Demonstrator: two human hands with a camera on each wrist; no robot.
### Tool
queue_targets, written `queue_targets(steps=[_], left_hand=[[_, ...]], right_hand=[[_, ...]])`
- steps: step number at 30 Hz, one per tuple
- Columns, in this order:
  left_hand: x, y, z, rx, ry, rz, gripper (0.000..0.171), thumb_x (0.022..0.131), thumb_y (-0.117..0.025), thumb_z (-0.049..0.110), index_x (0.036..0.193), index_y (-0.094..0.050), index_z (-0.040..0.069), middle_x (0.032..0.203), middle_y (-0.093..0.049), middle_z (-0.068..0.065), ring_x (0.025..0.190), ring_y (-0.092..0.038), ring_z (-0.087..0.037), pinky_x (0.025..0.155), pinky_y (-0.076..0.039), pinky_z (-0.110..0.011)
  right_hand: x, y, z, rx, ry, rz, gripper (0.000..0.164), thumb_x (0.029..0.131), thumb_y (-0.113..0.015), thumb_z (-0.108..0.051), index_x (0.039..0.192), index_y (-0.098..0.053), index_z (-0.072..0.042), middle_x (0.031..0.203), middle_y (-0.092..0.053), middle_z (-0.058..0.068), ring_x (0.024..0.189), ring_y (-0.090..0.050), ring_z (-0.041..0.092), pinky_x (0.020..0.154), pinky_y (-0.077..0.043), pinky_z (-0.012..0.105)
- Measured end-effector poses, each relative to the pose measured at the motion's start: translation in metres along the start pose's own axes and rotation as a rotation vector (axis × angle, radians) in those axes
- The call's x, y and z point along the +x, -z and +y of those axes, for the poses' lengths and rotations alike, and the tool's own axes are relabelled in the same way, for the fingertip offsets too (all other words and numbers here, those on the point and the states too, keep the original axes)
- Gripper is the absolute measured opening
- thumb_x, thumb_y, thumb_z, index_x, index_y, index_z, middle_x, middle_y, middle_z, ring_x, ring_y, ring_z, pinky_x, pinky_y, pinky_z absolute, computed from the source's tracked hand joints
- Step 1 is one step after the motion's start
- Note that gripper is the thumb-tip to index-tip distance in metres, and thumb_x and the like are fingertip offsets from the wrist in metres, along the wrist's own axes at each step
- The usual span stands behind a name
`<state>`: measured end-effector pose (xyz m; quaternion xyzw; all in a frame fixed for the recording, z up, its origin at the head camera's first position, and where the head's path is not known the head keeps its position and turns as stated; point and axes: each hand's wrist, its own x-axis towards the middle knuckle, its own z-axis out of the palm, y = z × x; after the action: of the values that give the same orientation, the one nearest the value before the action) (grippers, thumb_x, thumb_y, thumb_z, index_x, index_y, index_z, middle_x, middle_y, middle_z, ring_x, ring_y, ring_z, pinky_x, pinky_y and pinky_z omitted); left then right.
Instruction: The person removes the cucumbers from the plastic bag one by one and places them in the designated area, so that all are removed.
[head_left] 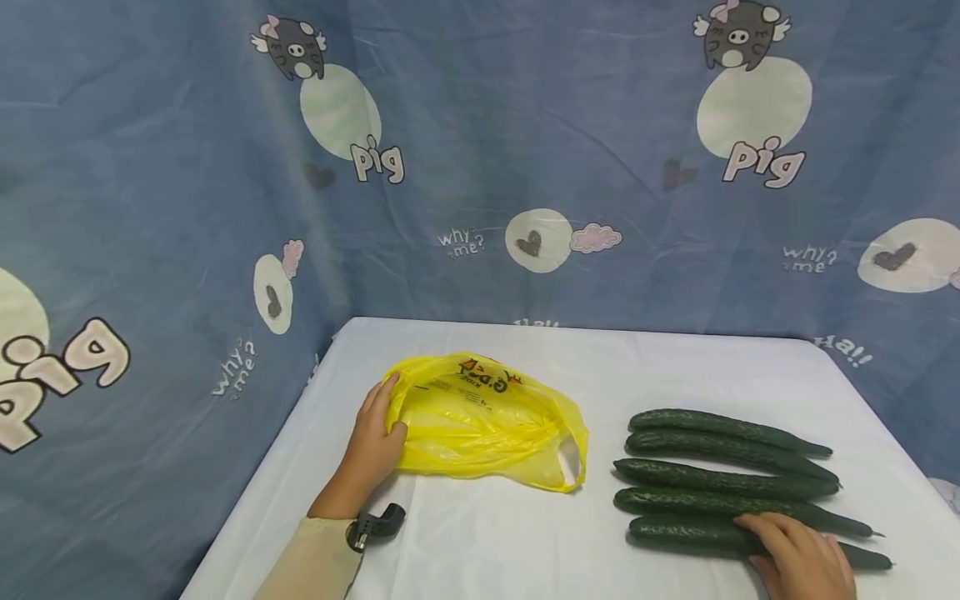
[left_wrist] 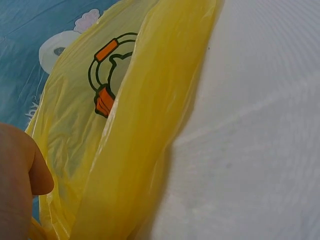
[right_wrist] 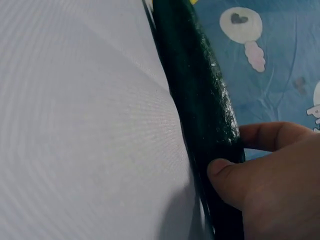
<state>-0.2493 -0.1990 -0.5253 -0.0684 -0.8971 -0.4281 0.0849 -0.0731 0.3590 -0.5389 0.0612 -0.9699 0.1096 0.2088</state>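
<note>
While the nearest cucumber (head_left: pixel 697 533) lies on the table (head_left: pixel 487 542), it is clamped within the right hand (head_left: pixel 802 562) grip. The yellow bag (head_left: pixel 480 425) edge is pinched by the left hand (head_left: pixel 375 446).

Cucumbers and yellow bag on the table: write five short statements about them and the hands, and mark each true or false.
1. Five cucumbers lie side by side on the white table. True.
2. The right hand grips the nearest cucumber. True; the right wrist view shows thumb and fingers round it.
3. The left hand rests on a cucumber. False; it holds the edge of the yellow plastic bag.
4. The bag lies to the right of the cucumbers. False; it lies to their left.
5. A cucumber is already inside the bag. False; all five lie on the table outside it.
</note>
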Motion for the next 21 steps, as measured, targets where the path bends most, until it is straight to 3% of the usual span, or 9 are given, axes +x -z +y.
queue_targets(steps=[3, 9, 17, 21], left_hand=[[-0.001, 0.001, -0.002, 0.008, 0.006, 0.000, 0.082, 0.095, -0.048, 0.002, 0.169, -0.021, 0.025, 0.173, -0.019, -0.014, 0.159, -0.018, -0.042, 0.122, -0.022, -0.070], [-0.002, 0.004, -0.001, -0.002, -0.017, 0.006, 0.082, 0.094, -0.047, 0.000, 0.169, -0.021, 0.022, 0.172, -0.021, -0.015, 0.159, -0.019, -0.040, 0.122, -0.023, -0.068], [-0.002, 0.005, 0.002, -0.009, -0.001, 0.019, 0.082, 0.095, -0.048, 0.002, 0.169, -0.020, 0.025, 0.171, -0.021, -0.014, 0.159, -0.021, -0.038, 0.123, -0.024, -0.065], [-0.003, 0.003, 0.004, -0.009, 0.003, 0.045, 0.080, 0.096, -0.049, 0.004, 0.168, -0.024, 0.024, 0.169, -0.023, -0.016, 0.157, -0.023, -0.039, 0.122, -0.025, -0.066]], right_hand=[[0.001, -0.002, 0.000, -0.017, 0.073, 0.091, 0.063, 0.048, -0.096, 0.007, 0.105, -0.076, -0.014, 0.101, -0.071, 0.011, 0.090, -0.066, 0.035, 0.073, -0.045, 0.050], [0.003, 0.000, -0.002, -0.006, 0.042, 0.104, 0.058, 0.050, -0.095, 0.008, 0.103, -0.075, -0.005, 0.098, -0.066, 0.018, 0.092, -0.061, 0.038, 0.080, -0.043, 0.055], [0.006, 0.004, -0.009, 0.002, -0.070, -0.029, 0.043, 0.072, -0.089, -0.007, 0.113, -0.075, -0.002, 0.109, -0.067, 0.021, 0.103, -0.058, 0.040, 0.089, -0.039, 0.058], [0.010, 0.007, -0.011, 0.051, -0.092, -0.064, 0.038, 0.081, -0.084, -0.008, 0.117, -0.073, -0.001, 0.114, -0.065, 0.025, 0.107, -0.057, 0.045, 0.096, -0.035, 0.074]])
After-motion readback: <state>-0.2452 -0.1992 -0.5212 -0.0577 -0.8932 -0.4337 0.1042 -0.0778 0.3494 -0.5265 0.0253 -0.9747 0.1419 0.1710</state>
